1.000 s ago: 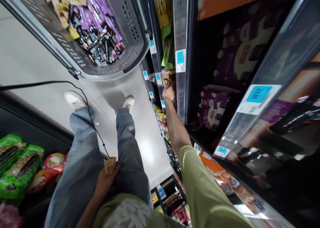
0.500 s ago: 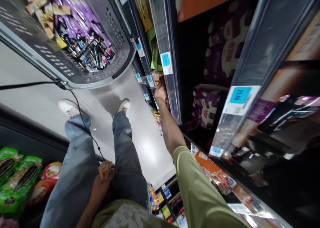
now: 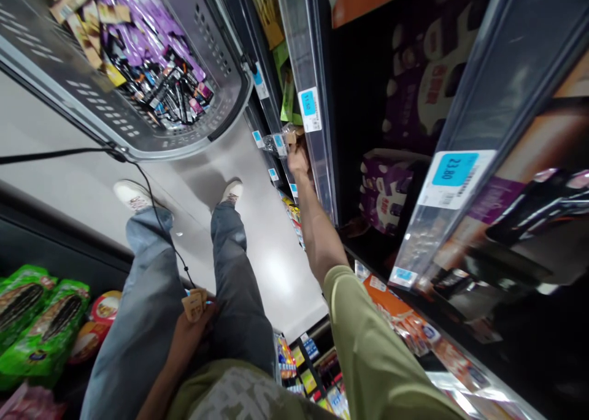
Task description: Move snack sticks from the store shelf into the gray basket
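Stands between tall dark shelving [image 3: 488,83] on the right and a low black unit [image 3: 69,248] at lower left, on a pale, glossy floor [image 3: 276,279]. Has a grey basket [image 3: 225,95] ahead at upper left, close beside the shelf edges, with perforated walls. Wears loose blue jeans [image 3: 151,285] and an olive top [image 3: 368,340] with a sleeve ending near the right elbow. Has purple-and-white packs [image 3: 384,190] on the right, inside the shelving, and green bags [image 3: 50,328] beside round red tubs [image 3: 107,306] at lower left.

Stretches the right arm forward along the shelving, with the right hand [image 3: 299,161] just inside a narrow shelf. Touches or nearly touches brown packaging [image 3: 292,137] in clear wrap there. Cannot tell the spread or grip of the right fingers, being small and partly hidden. Rests the left hand [image 3: 193,331] low, in front of the thighs. Holds small brown packets [image 3: 196,303] in it, slightly fanned, with the fingers closed around the lower ends. Has slim purple packets [image 3: 138,34], brown ones toward the left, and small dark sticks [image 3: 179,95] nearest the body heaped in the basket. Reads 23.80 on the largest price tag [image 3: 455,178].
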Action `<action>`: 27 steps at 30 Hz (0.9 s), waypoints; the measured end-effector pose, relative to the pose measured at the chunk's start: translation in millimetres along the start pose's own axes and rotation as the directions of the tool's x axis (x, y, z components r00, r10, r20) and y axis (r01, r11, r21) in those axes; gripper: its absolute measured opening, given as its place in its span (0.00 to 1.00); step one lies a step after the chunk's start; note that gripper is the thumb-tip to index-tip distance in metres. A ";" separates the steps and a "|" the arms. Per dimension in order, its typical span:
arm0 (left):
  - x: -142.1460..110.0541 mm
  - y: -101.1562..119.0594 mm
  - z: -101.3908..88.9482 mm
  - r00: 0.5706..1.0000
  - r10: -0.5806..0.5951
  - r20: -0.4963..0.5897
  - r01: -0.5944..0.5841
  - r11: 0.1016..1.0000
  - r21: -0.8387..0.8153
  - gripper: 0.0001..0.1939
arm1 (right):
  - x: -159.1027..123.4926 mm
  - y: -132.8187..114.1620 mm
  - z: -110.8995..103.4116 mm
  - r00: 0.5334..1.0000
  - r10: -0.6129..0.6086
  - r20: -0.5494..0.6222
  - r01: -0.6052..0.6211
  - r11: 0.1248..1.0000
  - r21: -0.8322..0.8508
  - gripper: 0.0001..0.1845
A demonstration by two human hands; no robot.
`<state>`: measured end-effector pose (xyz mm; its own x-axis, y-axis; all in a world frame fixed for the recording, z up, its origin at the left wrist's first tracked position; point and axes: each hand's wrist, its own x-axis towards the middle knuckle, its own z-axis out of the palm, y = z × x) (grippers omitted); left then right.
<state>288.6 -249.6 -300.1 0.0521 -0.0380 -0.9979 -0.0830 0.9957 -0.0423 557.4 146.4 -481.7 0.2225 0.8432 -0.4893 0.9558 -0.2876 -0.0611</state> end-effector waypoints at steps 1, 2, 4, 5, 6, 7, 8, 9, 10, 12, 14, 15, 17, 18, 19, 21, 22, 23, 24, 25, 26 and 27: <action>1.3 -0.2 -0.6 1.000 0.013 0.004 -0.013 1.000 0.000 0.24 | -11.9 -4.9 1.0 0.998 0.037 -0.046 -0.037 0.999 -0.002 0.26; 2.5 0.6 -1.1 1.000 0.026 0.010 -0.026 1.000 0.000 0.25 | -27.4 -9.9 1.9 0.992 0.070 -0.102 -0.070 0.998 0.005 0.27; 4.5 7.2 -2.0 0.998 0.055 0.031 -0.054 0.998 -0.027 0.27 | -68.3 -19.6 3.3 0.974 0.101 -0.201 -0.090 0.994 0.062 0.27; 5.3 13.4 -2.7 0.996 0.074 0.051 -0.071 0.996 -0.060 0.28 | -92.6 -24.0 4.1 0.969 0.103 -0.227 -0.079 0.990 0.113 0.27; 5.9 21.5 -4.0 0.992 0.107 0.070 -0.100 0.989 -0.108 0.28 | -118.6 -28.0 5.2 0.966 0.111 -0.233 -0.070 0.981 0.179 0.27; 6.4 31.3 -6.1 0.988 0.126 0.084 -0.112 0.983 -0.145 0.28 | -145.4 -31.7 6.9 0.969 0.121 -0.214 -0.064 0.965 0.253 0.27; 6.7 42.2 -8.9 0.980 0.172 0.102 -0.149 0.969 -0.199 0.28 | -172.3 -35.3 9.5 0.977 0.128 -0.171 -0.064 0.941 0.333 0.27; 6.8 53.6 -12.5 0.970 0.219 0.107 -0.187 0.950 -0.249 0.28 | -198.7 -39.0 13.0 0.987 0.125 -0.100 -0.072 0.906 0.418 0.27; 6.5 64.8 -16.6 0.960 0.261 0.101 -0.224 0.933 -0.281 0.27 | -223.9 -43.3 17.3 0.995 0.104 0.002 -0.090 0.858 0.505 0.27; 4.6 83.6 -25.5 0.945 0.312 0.098 -0.261 0.900 -0.348 0.27 | -269.4 -54.7 26.7 0.968 -0.041 0.246 -0.138 0.735 0.664 0.25; 1.5 94.0 -34.2 0.938 0.332 0.106 -0.256 0.863 -0.435 0.28 | -306.4 -70.2 34.0 0.855 -0.272 0.442 -0.206 0.603 0.771 0.23; -0.2 95.5 -38.3 0.938 0.330 0.105 -0.245 0.846 -0.473 0.27 | -321.4 -79.1 36.1 0.781 -0.366 0.505 -0.259 0.546 0.797 0.22; -3.5 92.7 -46.4 0.946 0.310 0.094 -0.221 0.830 -0.512 0.24 | -343.8 -97.4 37.6 0.670 -0.461 0.582 -0.383 0.458 0.802 0.20; -5.2 89.3 -50.4 0.951 0.297 0.085 -0.213 0.830 -0.515 0.23 | -351.4 -106.0 37.8 0.637 -0.474 0.608 -0.440 0.424 0.791 0.21; -7.1 85.4 -54.4 0.956 0.285 0.075 -0.209 0.835 -0.510 0.23 | -356.7 -113.7 38.1 0.617 -0.480 0.624 -0.481 0.398 0.781 0.22; -11.2 77.7 -61.9 0.960 0.266 0.088 -0.191 0.851 -0.489 0.24 | -361.7 -125.6 40.6 0.601 -0.505 0.619 -0.493 0.376 0.785 0.22; -13.3 74.4 -65.3 0.961 0.259 0.101 -0.181 0.859 -0.479 0.25 | -362.0 -129.5 43.0 0.601 -0.517 0.609 -0.480 0.376 0.793 0.20; -15.3 71.6 -68.2 0.961 0.252 0.114 -0.172 0.867 -0.468 0.25 | -361.1 -132.1 46.1 0.610 -0.517 0.600 -0.465 0.380 0.800 0.19; -16.9 69.0 -70.7 0.961 0.245 0.127 -0.163 0.876 -0.454 0.25 | -359.3 -133.4 49.5 0.631 -0.503 0.591 -0.454 0.378 0.807 0.17; -18.0 66.7 -72.7 0.961 0.240 0.137 -0.158 0.885 -0.439 0.25 | -356.6 -133.3 52.8 0.668 -0.469 0.577 -0.450 0.363 0.816 0.16; -18.3 64.4 -74.0 0.961 0.240 0.138 -0.162 0.891 -0.423 0.25 | -353.3 -131.9 55.8 0.715 -0.416 0.562 -0.455 0.334 0.826 0.16; -17.7 61.9 -74.7 0.960 0.248 0.127 -0.177 0.895 -0.409 0.25 | -349.4 -129.5 58.2 0.761 -0.349 0.547 -0.465 0.293 0.835 0.17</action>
<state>208.2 -193.6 -288.6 0.1561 0.2209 -0.9627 -0.4909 0.8631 0.1185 344.7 -137.4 -353.4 -0.2692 0.4939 -0.8268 0.0164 -0.8560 -0.5166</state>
